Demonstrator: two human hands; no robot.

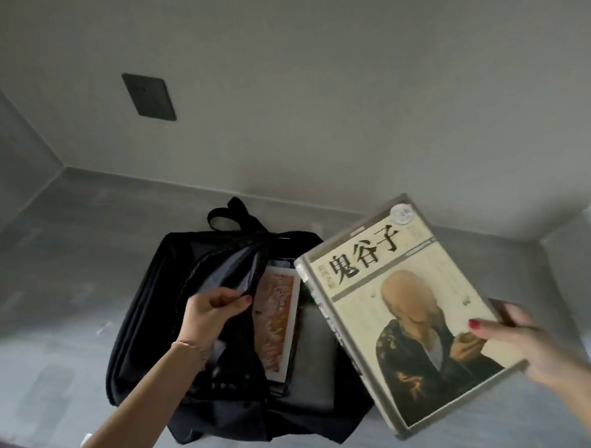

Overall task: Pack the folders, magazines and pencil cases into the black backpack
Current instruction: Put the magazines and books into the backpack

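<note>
The black backpack (pixel 146 329) lies open on a grey surface, its handle loop toward the wall. My left hand (pixel 213 316) pinches the zipper edge of its front flap and holds the opening apart. Inside stands a magazine with an orange-brown cover (pixel 277 318), with a grey flat item to its right. My right hand (pixel 526 343) grips the lower right corner of a thick cream-covered book (pixel 401 307) with large black characters and a seated robed figure. The book hovers tilted over the backpack's right side.
A grey wall rises behind the backpack, with a dark rectangular plate (pixel 149 97) on it. The grey surface (pixel 42 281) runs into a corner at the left and another at the right. A dark patch shows at the bottom left edge.
</note>
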